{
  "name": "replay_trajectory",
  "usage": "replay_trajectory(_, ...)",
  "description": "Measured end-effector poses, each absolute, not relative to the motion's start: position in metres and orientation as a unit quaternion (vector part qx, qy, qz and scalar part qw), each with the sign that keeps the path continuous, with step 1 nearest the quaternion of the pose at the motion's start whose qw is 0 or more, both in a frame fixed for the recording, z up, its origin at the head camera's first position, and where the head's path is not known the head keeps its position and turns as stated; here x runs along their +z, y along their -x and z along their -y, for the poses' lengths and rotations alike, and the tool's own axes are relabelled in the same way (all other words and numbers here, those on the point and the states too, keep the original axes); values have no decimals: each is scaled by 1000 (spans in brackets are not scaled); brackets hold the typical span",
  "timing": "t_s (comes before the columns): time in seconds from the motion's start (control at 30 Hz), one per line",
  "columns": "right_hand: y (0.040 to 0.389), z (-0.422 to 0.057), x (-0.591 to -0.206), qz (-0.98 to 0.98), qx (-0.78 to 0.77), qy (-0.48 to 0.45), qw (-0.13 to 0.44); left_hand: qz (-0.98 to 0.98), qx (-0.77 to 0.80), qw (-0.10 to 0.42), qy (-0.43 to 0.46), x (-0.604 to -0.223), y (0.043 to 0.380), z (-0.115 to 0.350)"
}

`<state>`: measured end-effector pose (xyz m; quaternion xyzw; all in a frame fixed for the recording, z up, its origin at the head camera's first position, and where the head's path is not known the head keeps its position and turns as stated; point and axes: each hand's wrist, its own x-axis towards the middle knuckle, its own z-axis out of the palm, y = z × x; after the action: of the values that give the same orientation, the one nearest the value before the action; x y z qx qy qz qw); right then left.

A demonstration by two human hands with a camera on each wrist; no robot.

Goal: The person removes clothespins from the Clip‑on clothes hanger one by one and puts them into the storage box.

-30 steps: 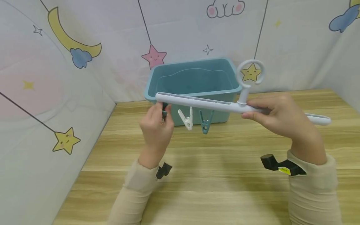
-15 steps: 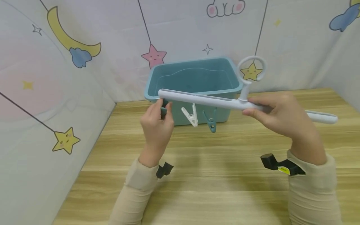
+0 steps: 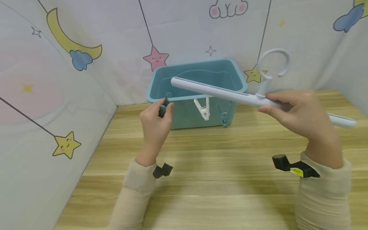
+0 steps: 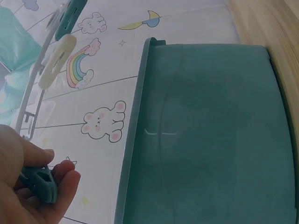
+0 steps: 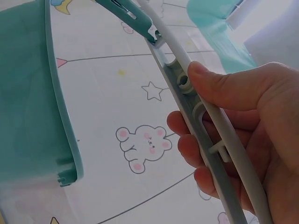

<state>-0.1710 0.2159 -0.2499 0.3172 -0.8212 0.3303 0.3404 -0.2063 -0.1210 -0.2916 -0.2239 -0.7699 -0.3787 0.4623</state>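
My right hand [image 3: 302, 116] grips a white clip hanger [image 3: 218, 92] near its round hook [image 3: 287, 60], thumb on the near side and fingers behind. Under the bar hang a white clothespin [image 3: 204, 112] and a teal clothespin [image 3: 224, 118]. My left hand [image 3: 155, 124] pinches another teal clothespin [image 4: 44, 186] between thumb and fingers, apart from the hanger's left end. In the right wrist view, the right hand [image 5: 261, 107] wraps the slotted bar [image 5: 187, 112] from beneath, and a teal clothespin [image 5: 133, 18] is attached farther along it.
A teal plastic bin [image 3: 187, 116] stands behind the hands, against the patterned cloth backdrop [image 3: 184, 28]. The wooden table [image 3: 207, 179] spreads in front of it. Black wrist cameras sit on both sleeves.
The hanger has risen and moved right, its left end now away from the left hand. The left hand has shifted slightly left with the teal clothespin, now showing more clearly.
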Motion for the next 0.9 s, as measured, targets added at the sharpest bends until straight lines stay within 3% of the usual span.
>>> replay_trajectory(0.2, 170, -219, -248, 827, 321, -308, 344, 799, -422, 375, 208, -279, 219, 130)
replay_trajectory(0.53, 168, -219, -248, 830, 314, -313, 339, 808, -550, 192, 94, -262, 248, 141)
replay_trajectory(0.7, 166, -219, -247, 833, 317, -306, 335, 790, -593, 145, 55, -254, 265, 142)
replay_trajectory(0.9, 166, -219, -247, 836, 314, -303, 333, 796, -589, 132, 48, -249, 279, 142)
